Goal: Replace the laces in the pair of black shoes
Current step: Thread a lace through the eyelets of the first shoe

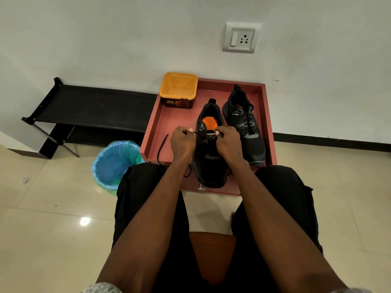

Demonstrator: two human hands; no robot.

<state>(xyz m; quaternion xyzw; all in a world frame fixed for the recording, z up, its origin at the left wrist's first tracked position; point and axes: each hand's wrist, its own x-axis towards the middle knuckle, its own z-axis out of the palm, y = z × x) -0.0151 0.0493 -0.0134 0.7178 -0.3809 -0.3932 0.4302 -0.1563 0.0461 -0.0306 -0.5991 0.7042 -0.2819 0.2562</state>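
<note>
Two black shoes stand side by side on a red tray point(268, 123) on the floor. The left shoe point(209, 166), with an orange insole, sits under both my hands. My left hand point(182, 142) pinches a black lace point(159, 149) at the shoe's left side; the lace's loose end trails across the tray to the left. At the shoe's upper eyelets my right hand point(227, 142) grips the lace on the right side. The right shoe point(245, 123) stands laced, untouched, beside my right hand.
An empty yellow tub point(178, 89) stands at the tray's back left corner. A bin with a blue-green liner point(112, 163) sits left of the tray. A black low rack point(88, 106) is against the wall. My knees flank the tray's near edge.
</note>
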